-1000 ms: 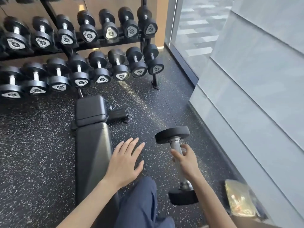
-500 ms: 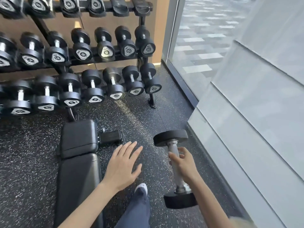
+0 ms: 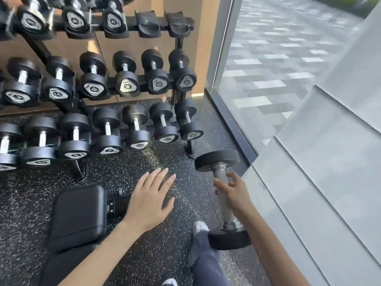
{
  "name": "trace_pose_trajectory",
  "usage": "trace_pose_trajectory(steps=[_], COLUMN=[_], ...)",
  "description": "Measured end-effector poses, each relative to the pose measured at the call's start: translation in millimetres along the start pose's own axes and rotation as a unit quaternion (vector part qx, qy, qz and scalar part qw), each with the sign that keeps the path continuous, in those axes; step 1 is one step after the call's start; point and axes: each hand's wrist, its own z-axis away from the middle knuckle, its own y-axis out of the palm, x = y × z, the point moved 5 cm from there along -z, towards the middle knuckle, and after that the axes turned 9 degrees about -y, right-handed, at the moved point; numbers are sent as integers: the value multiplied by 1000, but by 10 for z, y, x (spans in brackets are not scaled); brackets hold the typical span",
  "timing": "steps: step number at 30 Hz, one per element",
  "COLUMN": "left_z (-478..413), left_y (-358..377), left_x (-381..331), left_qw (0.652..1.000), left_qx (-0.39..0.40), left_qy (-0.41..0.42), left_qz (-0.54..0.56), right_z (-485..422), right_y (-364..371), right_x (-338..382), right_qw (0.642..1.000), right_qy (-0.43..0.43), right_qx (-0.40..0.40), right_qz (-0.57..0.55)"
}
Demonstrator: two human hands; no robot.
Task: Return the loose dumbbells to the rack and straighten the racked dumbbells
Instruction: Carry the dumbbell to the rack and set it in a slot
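My right hand (image 3: 234, 191) grips the steel handle of a black dumbbell (image 3: 218, 159), carried off the floor with one head pointing toward the rack. Flat, with straight fingers and holding nothing, my left hand (image 3: 151, 198) hovers over the speckled floor. The three-tier rack (image 3: 190, 145) fills the upper left, its middle and bottom rows lined with black dumbbells. Two cradles (image 3: 164, 23) at the right end of the top row hold nothing.
A black padded bench (image 3: 78, 215) lies at lower left, close under my left arm. My leg and white shoe (image 3: 200, 227) are beneath the carried dumbbell. A glass wall (image 3: 268, 79) and grey panel (image 3: 329, 162) close off the right side.
The view has moved closer to the rack and tilted up, so the top row now shows. My right hand still carries the dumbbell; my left hand stays flat.
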Motion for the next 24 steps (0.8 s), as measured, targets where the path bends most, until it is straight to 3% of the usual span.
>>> trace_pose_trajectory(steps=[7,17,24], left_z=[-1486,-3386,-4416], left_y=[74,-91,28], left_x=[-9,1,254], left_qw=[999,995,994], left_qx=[-18,-51,-55], left_qy=[-32,-84,-93], left_qz=[-23,-20,-21], right_z=[-1561,-3685,-4755], right_y=[-97,-304,-189], right_x=[220,1093,1483], right_qw=[998,995,992], right_qy=[11,-66,-75], right_qx=[24,61,75], right_qz=[-56,-31,-64])
